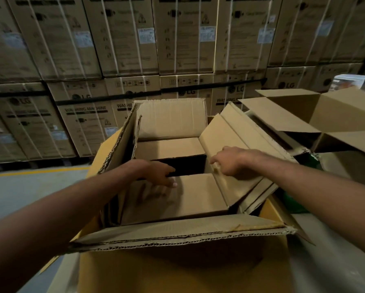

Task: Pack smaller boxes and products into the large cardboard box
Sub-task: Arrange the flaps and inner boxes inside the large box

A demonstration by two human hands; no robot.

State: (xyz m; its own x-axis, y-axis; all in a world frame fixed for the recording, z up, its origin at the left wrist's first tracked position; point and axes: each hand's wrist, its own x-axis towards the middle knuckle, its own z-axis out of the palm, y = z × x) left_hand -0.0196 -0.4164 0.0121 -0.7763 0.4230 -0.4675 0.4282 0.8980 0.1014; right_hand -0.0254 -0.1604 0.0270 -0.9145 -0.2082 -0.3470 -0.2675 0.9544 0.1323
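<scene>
The big box stands open right in front of me on the floor, flaps spread. Two small boxes already lie flat inside: the far box and the near box, with a dark gap between them. My left hand rests on the near box, fingers loose, gripping nothing. My right hand curls over the edge of a tilted box that leans on the right side, not yet seated. I reckon the packing is partway done. Another open carton waits to my right, with stacked washing-machine cartons behind.
</scene>
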